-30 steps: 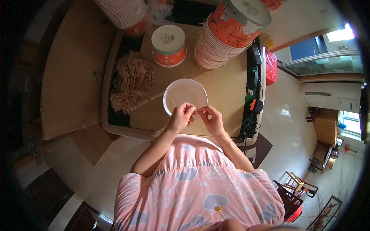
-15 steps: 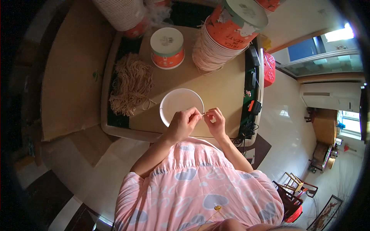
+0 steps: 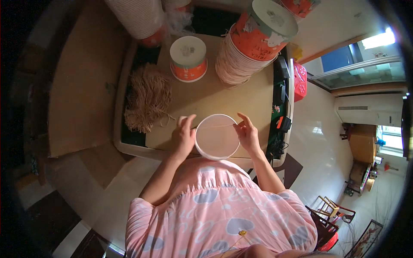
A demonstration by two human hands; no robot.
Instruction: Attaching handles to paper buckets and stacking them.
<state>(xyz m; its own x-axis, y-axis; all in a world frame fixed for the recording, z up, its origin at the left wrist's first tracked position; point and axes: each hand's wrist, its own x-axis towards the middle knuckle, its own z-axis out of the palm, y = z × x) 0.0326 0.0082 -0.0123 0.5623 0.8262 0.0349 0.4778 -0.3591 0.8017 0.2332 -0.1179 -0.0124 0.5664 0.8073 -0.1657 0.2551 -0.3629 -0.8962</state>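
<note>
A white paper bucket point(image 3: 217, 148) stands at the table's near edge, its round mouth facing up. A thin pale string point(image 3: 217, 126) stretches across the mouth from side to side. On the bucket's left side is my left hand point(image 3: 185, 136), fingers raised and apart, the thumb side close to the wall. My right hand point(image 3: 248, 134) is at the right rim, where its fingertips pinch at the rim beside the string's end; the forefinger points up. A tangled bundle of beige strings point(image 3: 147, 99) lies to the left, one loose end trailing toward my left hand.
Beyond my hands a single orange bucket point(image 3: 189, 71) sits upside down. A tall stack of orange buckets point(image 3: 254, 47) leans at the back right, another stack point(image 3: 140, 19) at the back left. Chargers and black cables point(image 3: 282, 124) line the right edge. A cardboard sheet point(image 3: 81, 94) stands left.
The bucket has shifted toward me and right. My hands, earlier together over its right rim, have parted to either side, and the string now spans the mouth.
</note>
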